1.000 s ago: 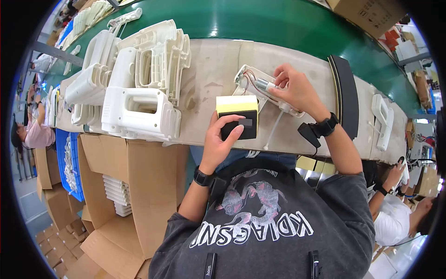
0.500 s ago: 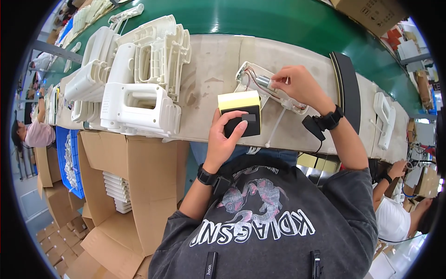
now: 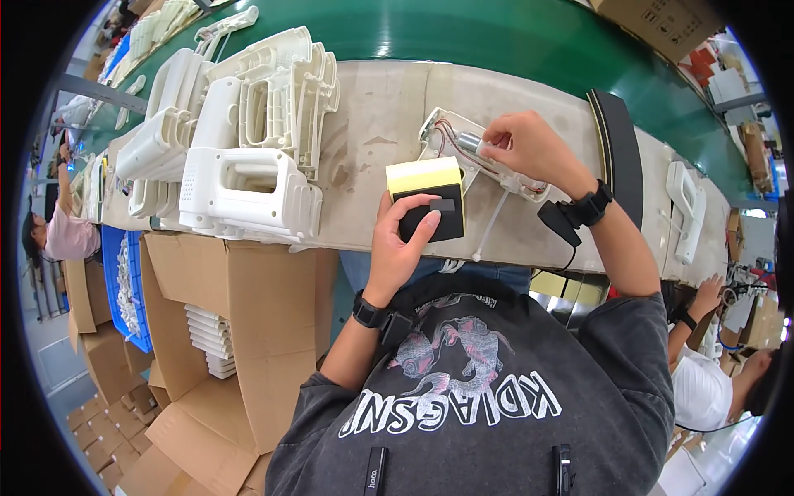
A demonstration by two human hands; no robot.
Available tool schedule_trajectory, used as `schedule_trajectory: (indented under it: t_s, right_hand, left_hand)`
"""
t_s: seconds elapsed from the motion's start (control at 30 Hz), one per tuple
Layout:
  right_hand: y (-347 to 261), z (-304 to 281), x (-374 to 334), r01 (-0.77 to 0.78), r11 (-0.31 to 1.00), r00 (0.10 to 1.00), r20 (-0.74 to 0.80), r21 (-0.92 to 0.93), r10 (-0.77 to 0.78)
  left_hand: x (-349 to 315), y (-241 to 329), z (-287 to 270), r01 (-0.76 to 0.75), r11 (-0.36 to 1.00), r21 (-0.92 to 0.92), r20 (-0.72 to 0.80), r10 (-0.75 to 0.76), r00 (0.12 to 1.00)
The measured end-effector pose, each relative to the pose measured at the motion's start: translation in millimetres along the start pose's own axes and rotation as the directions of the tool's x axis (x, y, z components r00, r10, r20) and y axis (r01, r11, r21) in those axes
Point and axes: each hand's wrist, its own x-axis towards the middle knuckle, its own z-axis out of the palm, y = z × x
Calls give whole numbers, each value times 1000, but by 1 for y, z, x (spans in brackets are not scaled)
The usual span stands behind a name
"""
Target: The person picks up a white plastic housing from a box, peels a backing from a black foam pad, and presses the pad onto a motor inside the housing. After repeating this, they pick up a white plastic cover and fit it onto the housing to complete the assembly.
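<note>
My left hand (image 3: 399,240) grips a black block with a pale yellow side (image 3: 423,175), its thumb and index finger on a small dark grey piece (image 3: 442,206) on the black face. To the right, my right hand (image 3: 525,147) is closed in a pinch at the end of a silver cylindrical motor (image 3: 469,142). The motor lies in an open white plastic housing half (image 3: 432,131), with thin reddish-brown wires at its far end. My fingers hide the motor's right end, and the block covers part of the housing. A thin white rod (image 3: 491,226) sticks out from the housing toward me.
White plastic housings (image 3: 248,190) are stacked left on the worktable (image 3: 364,107). A curved black part (image 3: 619,157) and another white housing (image 3: 683,211) are at right. Behind runs a green conveyor belt (image 3: 463,37). An open carton (image 3: 273,298) stands front left; people work on both sides.
My right hand has shifted slightly at the motor's end, its fingers curling more. My left hand and the block have barely moved.
</note>
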Motion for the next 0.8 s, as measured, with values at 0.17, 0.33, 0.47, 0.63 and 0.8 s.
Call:
schedule_trajectory:
  t_s: [0.17, 0.33, 0.47, 0.63, 0.8]
  right_hand:
    - [-5, -2, 1, 25, 994, 999, 24, -104, -22]
    - [1, -1, 3, 4, 1000, 1000, 27, -9, -4]
    - [-1, 3, 3, -31, 994, 998, 49, -108, 36]
    - [-2, 6, 4, -53, 995, 998, 29, -83, 56]
    - [8, -1, 9, -98, 991, 994, 60, 87, 93]
  left_hand:
    - [0, 0, 1, 4, 1000, -1, -11, -4, 1000]
    - [0, -2, 3, 5, 1000, 0, -32, -5, 999]
    - [0, -2, 5, -1, 1000, 22, -57, 2, 998]
    - [-1, -3, 6, 10, 1000, 14, -68, -9, 998]
    - [-3, 6, 8, 2, 1000, 27, -54, -1, 999]
